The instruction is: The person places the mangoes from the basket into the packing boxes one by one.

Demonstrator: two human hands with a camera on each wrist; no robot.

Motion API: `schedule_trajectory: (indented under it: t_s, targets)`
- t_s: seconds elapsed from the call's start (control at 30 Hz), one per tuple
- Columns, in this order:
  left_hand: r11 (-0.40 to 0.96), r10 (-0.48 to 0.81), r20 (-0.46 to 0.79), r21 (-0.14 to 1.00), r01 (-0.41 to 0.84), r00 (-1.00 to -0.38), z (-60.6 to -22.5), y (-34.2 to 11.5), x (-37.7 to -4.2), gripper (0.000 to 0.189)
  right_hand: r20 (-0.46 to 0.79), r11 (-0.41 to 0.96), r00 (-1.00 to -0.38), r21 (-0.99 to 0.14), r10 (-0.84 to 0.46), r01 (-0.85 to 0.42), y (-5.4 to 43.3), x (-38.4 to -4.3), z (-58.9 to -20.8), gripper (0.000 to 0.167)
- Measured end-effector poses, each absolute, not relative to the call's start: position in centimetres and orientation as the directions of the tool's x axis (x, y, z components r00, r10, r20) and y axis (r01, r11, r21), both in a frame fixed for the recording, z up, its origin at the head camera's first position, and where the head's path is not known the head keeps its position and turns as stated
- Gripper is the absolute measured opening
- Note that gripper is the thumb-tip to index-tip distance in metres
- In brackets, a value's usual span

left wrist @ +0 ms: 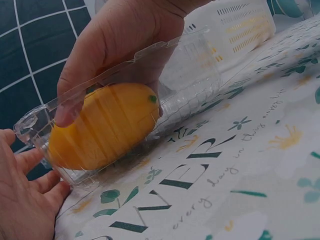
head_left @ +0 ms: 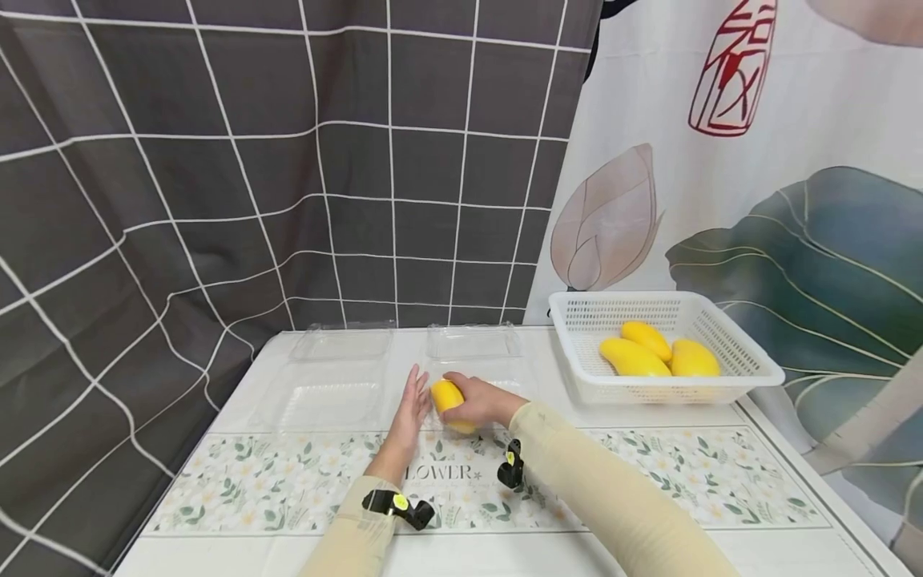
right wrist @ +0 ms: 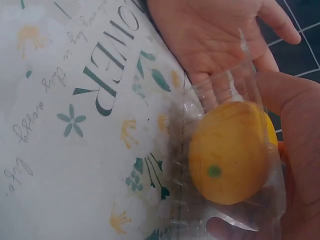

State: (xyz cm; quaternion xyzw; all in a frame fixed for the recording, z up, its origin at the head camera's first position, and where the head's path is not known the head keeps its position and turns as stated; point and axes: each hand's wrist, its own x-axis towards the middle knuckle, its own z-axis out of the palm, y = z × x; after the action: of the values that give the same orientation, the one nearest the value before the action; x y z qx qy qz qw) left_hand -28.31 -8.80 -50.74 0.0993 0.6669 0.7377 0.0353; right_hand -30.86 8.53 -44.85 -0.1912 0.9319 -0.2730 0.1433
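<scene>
My right hand (head_left: 485, 399) grips a yellow mango (head_left: 446, 394) from above, thumb on one side and fingers on the other. In the left wrist view the mango (left wrist: 107, 130) lies lengthwise inside a clear plastic clamshell box (left wrist: 195, 75), seen through its near wall; a green stem spot marks one end. The box's lid (head_left: 473, 344) lies folded back toward the wall. My left hand (head_left: 409, 413) is beside the box's left side, fingers extended, fingertips right at the box's end in the left wrist view.
A second clear clamshell box (head_left: 332, 401) lies opened out on the left of the table. At the right, a white perforated basket (head_left: 667, 391) holds 3 more mangoes (head_left: 634, 358). A floral printed strip (head_left: 671, 465) crosses the table's front. A grid-patterned curtain (head_left: 425, 160) hangs behind.
</scene>
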Motion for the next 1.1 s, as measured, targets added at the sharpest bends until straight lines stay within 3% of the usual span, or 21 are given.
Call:
schedule_trajectory:
  t_s: [0.3,0.73,0.97,1.1]
  targets:
    - [-0.06,0.188,0.113,0.993,0.103,-0.976,-50.8,-9.0,-28.2,0.064,-0.079,0.726,-0.887,-0.61,-0.454,-0.318,10.5,-32.1,-41.4,0.085]
    - [-0.031,0.154,0.09,0.996,0.086,-0.984,-50.5,-8.8,-28.0,0.064,0.015,0.803,-0.938,-0.513,-0.346,-0.304,17.6,-35.1,-33.3,0.077]
    - [-0.041,0.155,0.101,0.995,0.096,-0.983,-50.5,-8.8,-28.1,0.066,0.091,0.818,-0.968,-0.52,-0.233,-0.245,22.3,-36.1,-32.3,0.07]
    - [-0.03,0.158,0.1,0.995,0.097,-0.982,-50.7,-8.7,-28.1,0.067,0.039,0.804,-0.982,-0.568,-0.186,-0.175,25.2,-36.2,-33.0,0.082]
